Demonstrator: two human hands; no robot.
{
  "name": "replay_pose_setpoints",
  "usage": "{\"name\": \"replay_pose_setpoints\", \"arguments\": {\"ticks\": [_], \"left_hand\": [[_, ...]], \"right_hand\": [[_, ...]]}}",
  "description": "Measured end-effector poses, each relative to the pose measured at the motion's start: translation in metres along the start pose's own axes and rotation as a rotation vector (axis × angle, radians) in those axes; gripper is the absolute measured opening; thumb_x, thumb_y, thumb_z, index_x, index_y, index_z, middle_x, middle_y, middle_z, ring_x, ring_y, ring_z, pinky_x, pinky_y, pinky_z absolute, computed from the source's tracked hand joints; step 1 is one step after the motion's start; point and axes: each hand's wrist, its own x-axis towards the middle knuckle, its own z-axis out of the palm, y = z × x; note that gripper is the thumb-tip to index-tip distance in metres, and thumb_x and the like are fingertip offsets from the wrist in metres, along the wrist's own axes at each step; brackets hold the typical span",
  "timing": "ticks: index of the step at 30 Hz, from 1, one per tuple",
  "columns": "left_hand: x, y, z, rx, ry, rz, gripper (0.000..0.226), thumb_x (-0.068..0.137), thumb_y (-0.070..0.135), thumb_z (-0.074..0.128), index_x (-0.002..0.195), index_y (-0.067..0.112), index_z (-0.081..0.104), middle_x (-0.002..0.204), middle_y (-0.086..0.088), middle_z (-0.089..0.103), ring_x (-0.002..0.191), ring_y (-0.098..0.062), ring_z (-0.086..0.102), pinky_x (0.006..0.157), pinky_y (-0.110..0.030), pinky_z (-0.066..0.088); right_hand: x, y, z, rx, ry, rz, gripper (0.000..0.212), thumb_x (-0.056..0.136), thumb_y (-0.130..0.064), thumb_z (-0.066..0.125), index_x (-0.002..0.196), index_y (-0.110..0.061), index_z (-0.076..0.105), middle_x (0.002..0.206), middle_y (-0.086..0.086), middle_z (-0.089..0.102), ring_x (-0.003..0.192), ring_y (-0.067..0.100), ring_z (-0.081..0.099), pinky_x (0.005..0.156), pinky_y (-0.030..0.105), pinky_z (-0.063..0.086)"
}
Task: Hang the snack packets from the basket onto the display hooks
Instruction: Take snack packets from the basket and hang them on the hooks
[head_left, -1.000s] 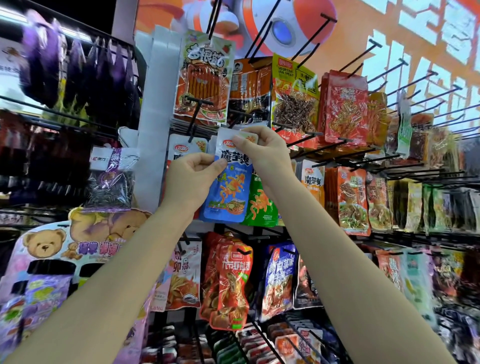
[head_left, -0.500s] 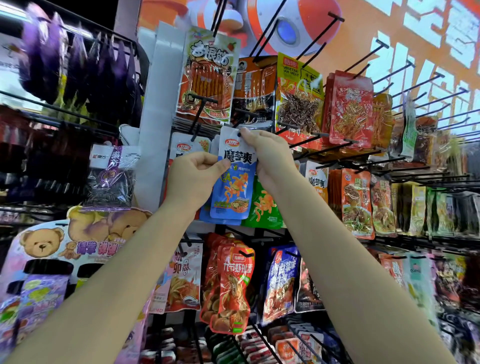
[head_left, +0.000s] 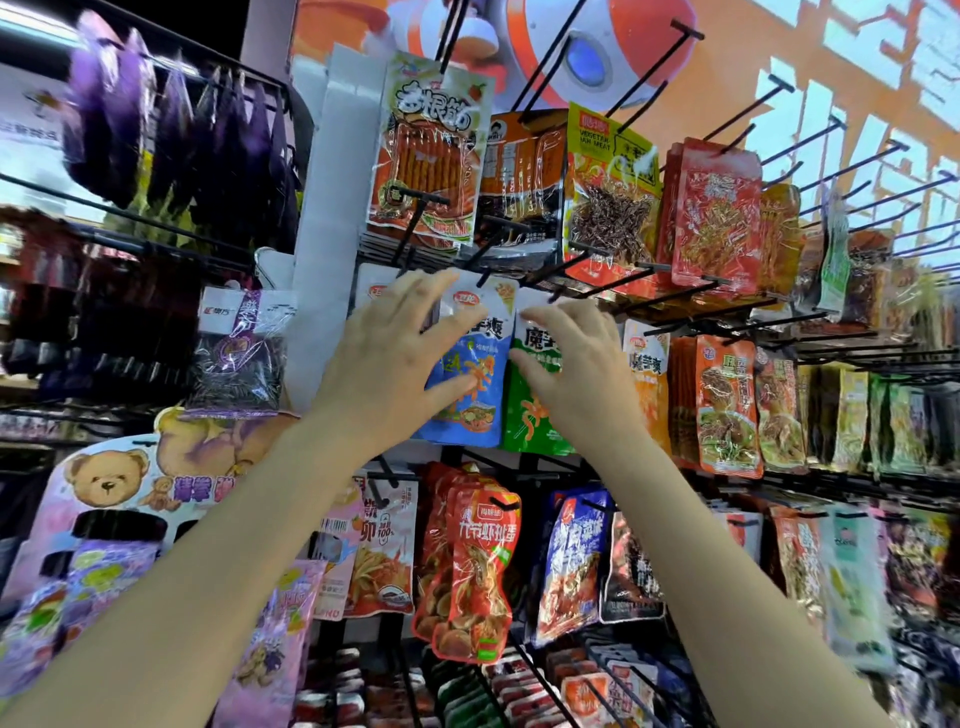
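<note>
Black wire rack (head_left: 810, 322) with hooks (head_left: 670, 299); blue packet (head_left: 475, 395) and green packet (head_left: 527, 415) hang between the open hands.

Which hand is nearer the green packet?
Right. The right hand spreads over the green packet, fingertips touching its top; the left hand lies over the blue packet beside it.

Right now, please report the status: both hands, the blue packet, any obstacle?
Left hand open, fingers spread over the blue packet. Right hand open, on the green packet. Blue packet hanging at its hook. Nothing in the way.
</note>
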Motion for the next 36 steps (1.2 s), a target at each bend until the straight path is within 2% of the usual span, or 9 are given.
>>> {"name": "replay_pose_setpoints", "arguments": {"ticks": [5,10,13,17,20,23,28,33,36], "left_hand": [[0.006,-0.003,0.008,0.054,-0.191,-0.078,0.062,0.097,0.057,0.05,0.154,0.034,0.037,0.168,0.002,0.018,0.155,-0.025,0.01,0.117,-0.049,0.016],[0.008,-0.003,0.004,0.027,-0.287,-0.123,0.065,0.098,0.058,0.047,0.157,0.04,0.025,0.17,0.007,0.007,0.156,-0.021,0.001,0.119,-0.046,0.012],[0.008,0.007,-0.006,0.0,-0.227,-0.105,0.059,0.099,0.056,0.048,0.153,0.036,0.036,0.168,0.002,0.019,0.154,-0.025,0.013,0.118,-0.049,0.018],[0.002,0.053,-0.016,-0.105,0.062,0.045,0.052,0.097,0.05,0.045,0.139,0.023,0.057,0.152,-0.008,0.047,0.14,-0.032,0.041,0.112,-0.052,0.031],[-0.008,0.112,0.001,-0.254,0.087,0.106,0.047,0.098,0.045,0.048,0.136,0.02,0.06,0.144,-0.007,0.053,0.134,-0.027,0.046,0.111,-0.046,0.032],[-0.024,0.176,0.043,-0.437,0.052,0.117,0.041,0.097,0.038,0.053,0.128,0.014,0.065,0.13,-0.008,0.06,0.123,-0.029,0.053,0.103,-0.045,0.039],[-0.072,0.311,0.138,-0.733,-0.2,0.143,0.037,0.099,0.036,0.05,0.123,0.013,0.067,0.122,-0.005,0.064,0.116,-0.025,0.057,0.098,-0.04,0.041],[-0.158,0.453,0.249,-0.871,-0.596,0.219,0.043,0.097,0.039,0.047,0.123,0.011,0.066,0.12,-0.009,0.064,0.113,-0.029,0.058,0.095,-0.042,0.045],[-0.222,0.534,0.299,-0.935,-0.848,0.231,0.046,0.092,0.039,0.049,0.124,0.01,0.066,0.121,-0.012,0.065,0.11,-0.034,0.061,0.09,-0.042,0.05]], "right_hand": [[0.0,0.001,0.01,-0.038,-0.104,-0.023,0.046,0.096,-0.031,0.066,0.139,-0.018,0.055,0.129,0.005,0.051,0.123,0.023,0.042,0.103,0.03,0.034],[0.001,0.005,0.01,0.015,-0.132,-0.027,0.045,0.097,-0.028,0.065,0.14,-0.018,0.055,0.131,0.004,0.051,0.125,0.023,0.043,0.104,0.032,0.036],[-0.006,0.011,0.003,0.098,-0.099,-0.04,0.044,0.098,-0.029,0.063,0.14,-0.018,0.056,0.132,0.004,0.054,0.125,0.022,0.044,0.102,0.031,0.036],[-0.037,0.027,-0.027,0.175,0.04,-0.073,0.038,0.1,-0.031,0.057,0.136,-0.017,0.059,0.128,0.003,0.057,0.121,0.018,0.049,0.101,0.022,0.034],[-0.081,0.052,-0.061,0.156,0.104,-0.062,0.034,0.1,-0.029,0.056,0.13,-0.013,0.063,0.124,0.002,0.06,0.118,0.014,0.049,0.101,0.013,0.031],[-0.141,0.099,-0.094,0.053,0.095,-0.011,0.034,0.1,-0.027,0.055,0.127,-0.008,0.064,0.123,0.006,0.062,0.117,0.019,0.052,0.102,0.02,0.034],[-0.282,0.209,-0.148,-0.219,-0.064,0.263,0.036,0.1,-0.032,0.051,0.119,-0.005,0.067,0.116,0.011,0.064,0.109,0.028,0.057,0.095,0.039,0.043],[-0.45,0.304,-0.199,-0.411,-0.292,0.622,0.034,0.094,-0.033,0.054,0.112,-0.008,0.067,0.107,0.014,0.064,0.101,0.031,0.054,0.087,0.043,0.043],[-0.548,0.344,-0.231,-0.454,-0.517,0.823,0.037,0.094,-0.038,0.053,0.113,-0.009,0.065,0.103,0.014,0.063,0.096,0.038,0.06,0.085,0.047,0.049]]}}
